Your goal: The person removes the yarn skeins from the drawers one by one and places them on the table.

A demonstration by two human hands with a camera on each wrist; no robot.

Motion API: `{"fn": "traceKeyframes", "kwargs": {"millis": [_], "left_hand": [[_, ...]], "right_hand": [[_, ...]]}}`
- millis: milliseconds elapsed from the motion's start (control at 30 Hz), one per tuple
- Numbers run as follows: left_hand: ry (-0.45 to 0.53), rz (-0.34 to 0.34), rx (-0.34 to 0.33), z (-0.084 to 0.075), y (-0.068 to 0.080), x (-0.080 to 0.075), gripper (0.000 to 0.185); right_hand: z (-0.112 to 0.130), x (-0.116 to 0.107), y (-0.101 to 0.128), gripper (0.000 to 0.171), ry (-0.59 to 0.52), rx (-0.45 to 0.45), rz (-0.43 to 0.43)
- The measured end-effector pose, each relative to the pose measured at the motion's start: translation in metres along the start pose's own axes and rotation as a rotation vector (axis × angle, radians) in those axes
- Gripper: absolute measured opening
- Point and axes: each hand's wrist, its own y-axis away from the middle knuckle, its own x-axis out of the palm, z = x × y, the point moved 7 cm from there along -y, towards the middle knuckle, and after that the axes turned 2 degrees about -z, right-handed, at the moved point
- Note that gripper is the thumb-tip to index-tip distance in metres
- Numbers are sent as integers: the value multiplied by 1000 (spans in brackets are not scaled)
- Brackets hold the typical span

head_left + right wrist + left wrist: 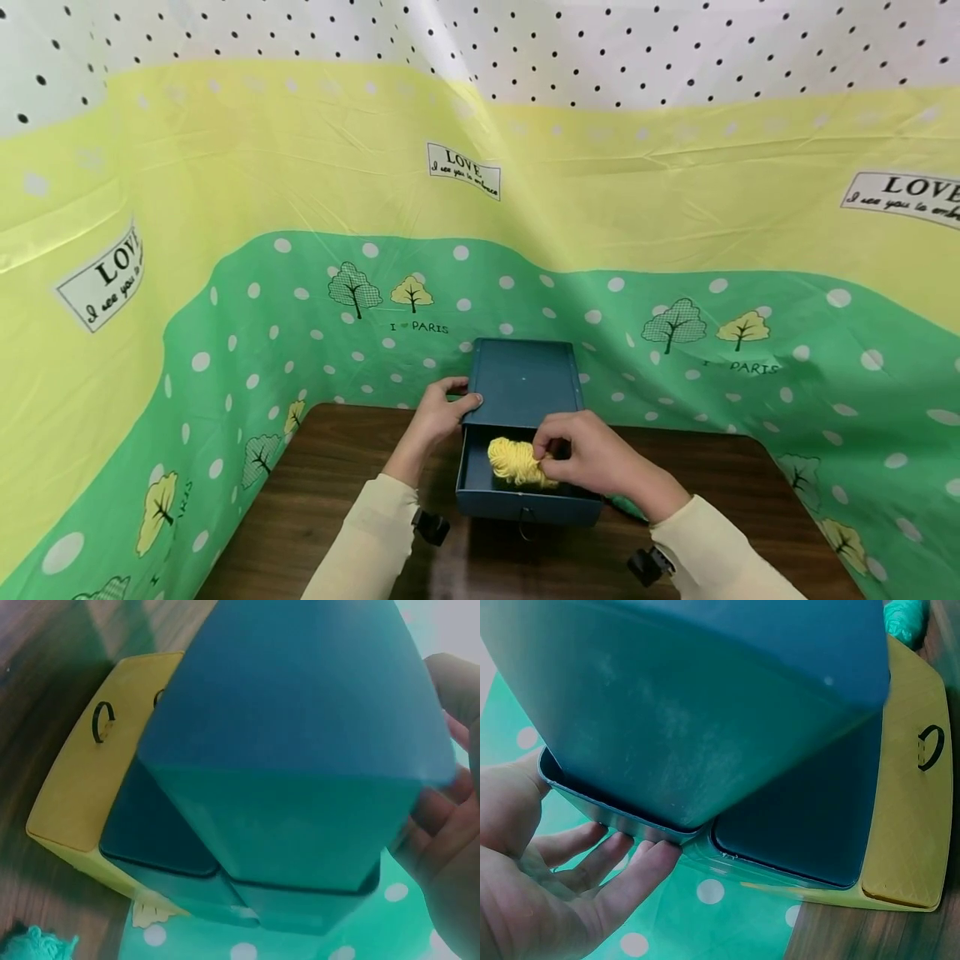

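1. Starting at the far left, the dark wooden counter [337, 483] is stretching out under everything, with a green and yellow curtain [300, 158] hanging behind it.
2. Next along, the left hand [442, 408] is gripping the left edge of the blue box [525, 379], its thumb lying over the top and its fingers running down the side.
3. In the middle, the blue drawer [487, 505] is jutting out from the box toward the person, a small dark loop pull [528, 527] hanging at its front.
4. And inside that drawer, here is the yellow yarn bundle [512, 461], lying with its long axis running roughly left to right, the right end dipping slightly toward the person. It is looking soft and bright, its loose loops wound into a plump little roll.
5. The right hand [592, 454] is the nearer one by far, coming over the right side: the bundle is lying just left of it, thumb and forefinger apparently pinching its right end. The wrist views aren't showing that contact, so the firmness is staying uncertain.
6. Last, on the right, a green item [628, 508] is peeking out beside the drawer, mostly hidden by the forearm.
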Motion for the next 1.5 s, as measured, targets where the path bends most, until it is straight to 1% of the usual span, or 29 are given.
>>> {"fn": "traceKeyframes", "kwargs": {"millis": [267,600,700,833,967,1033,1300,1500], "left_hand": [[6,-17,-7,0,-1,0,60],[18,-12,-3,0,1,1,60],[21,-12,-1,-1,2,1,59],[26,-10,3,-1,1,1,60],[32,-8,-2,0,1,1,60],[27,-8,-5,0,1,2,61],[27,-9,-1,1,1,1,61],[17,-10,6,0,0,0,61]], "right_hand": [[1,-19,10,26,-2,-2,-47],[-3,-47,29,21,33,53,-126],[-6,-55,34,22,59,62,-161],[-9,-64,41,25,95,44,-215],[-15,-71,48,25,118,16,-257],[-18,-74,52,25,128,18,-273],[-35,-86,69,26,172,69,-317],[-52,-94,82,24,211,153,-334]]}}
